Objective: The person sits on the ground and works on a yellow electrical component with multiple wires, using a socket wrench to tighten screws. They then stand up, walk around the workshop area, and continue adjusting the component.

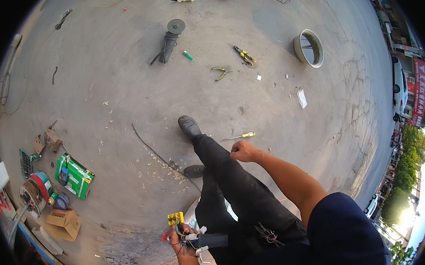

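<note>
Low in the picture, my left hand is closed around a bundle of coloured wires with white connectors. A yellow block with dark round parts sticks up at its fingertips. A dark box-shaped part lies against the bundle on the right, beside my leg. My right hand is curled at my knee, its palm side hidden, so I cannot see if anything is in it. Just beyond it, a screwdriver with a yellow handle lies on the ground, apart from the hand.
Farther off lie an angle grinder, green-handled pliers, and yellow-black pliers. A basin of dark liquid stands at right. A black cable runs past my shoes. Left are a green box and a cardboard carton.
</note>
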Available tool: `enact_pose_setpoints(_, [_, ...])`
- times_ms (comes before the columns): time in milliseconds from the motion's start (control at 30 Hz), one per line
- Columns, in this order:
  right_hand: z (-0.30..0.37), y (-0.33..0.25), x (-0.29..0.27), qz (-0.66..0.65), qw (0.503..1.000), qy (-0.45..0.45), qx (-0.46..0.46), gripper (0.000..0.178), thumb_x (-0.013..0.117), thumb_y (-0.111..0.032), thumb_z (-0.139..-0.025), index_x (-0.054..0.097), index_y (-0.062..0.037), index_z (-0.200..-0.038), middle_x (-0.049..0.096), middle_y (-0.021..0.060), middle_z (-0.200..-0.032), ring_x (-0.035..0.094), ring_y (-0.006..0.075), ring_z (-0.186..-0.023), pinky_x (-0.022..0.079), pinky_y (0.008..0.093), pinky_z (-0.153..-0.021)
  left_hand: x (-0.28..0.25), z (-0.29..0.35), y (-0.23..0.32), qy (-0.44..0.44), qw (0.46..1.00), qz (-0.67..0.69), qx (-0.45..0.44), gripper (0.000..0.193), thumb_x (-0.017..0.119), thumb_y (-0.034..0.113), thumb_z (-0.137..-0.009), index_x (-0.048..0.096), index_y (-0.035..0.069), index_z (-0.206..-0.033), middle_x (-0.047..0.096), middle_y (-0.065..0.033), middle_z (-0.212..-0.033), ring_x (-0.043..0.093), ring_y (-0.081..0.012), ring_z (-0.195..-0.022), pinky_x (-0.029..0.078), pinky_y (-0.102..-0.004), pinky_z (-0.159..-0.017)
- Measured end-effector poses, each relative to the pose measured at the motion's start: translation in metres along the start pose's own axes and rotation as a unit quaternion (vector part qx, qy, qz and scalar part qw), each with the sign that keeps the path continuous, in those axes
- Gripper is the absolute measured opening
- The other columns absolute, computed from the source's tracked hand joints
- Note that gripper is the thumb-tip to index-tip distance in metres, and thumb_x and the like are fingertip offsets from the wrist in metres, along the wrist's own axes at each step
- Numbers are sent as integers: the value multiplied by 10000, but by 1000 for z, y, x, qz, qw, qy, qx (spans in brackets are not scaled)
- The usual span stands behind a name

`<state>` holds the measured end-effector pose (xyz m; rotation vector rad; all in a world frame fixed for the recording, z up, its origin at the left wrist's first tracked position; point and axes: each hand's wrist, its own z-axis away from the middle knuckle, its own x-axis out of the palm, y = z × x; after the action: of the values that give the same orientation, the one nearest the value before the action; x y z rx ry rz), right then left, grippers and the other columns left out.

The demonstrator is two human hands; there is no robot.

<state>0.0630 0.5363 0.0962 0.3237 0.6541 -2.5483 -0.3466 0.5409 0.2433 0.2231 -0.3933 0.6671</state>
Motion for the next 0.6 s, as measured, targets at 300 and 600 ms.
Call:
enact_pose_setpoints(300, [-58,72,-96,-19,960,260,103,330,690,-327,-795,736,-12,-881,726,193,-849,713,321,-819,549,390,-764,16,-33,-36,102,994,-42,-2,441,522,422,-1001,540,39,-782,571,-120,-656,562,-260,-545,545,-479,-586])
enact_pose_setpoints(600, [-288,174,-183,20,968,216,124,322,667,-325,-812,751,-58,-970,719,237,-949,686,391,-963,534,447,-877,101,-160,-168,215,968,-33,-128,509,442,440,-1030,571,26,-764,573,-121,-656,612,-297,-643,530,-427,-674])
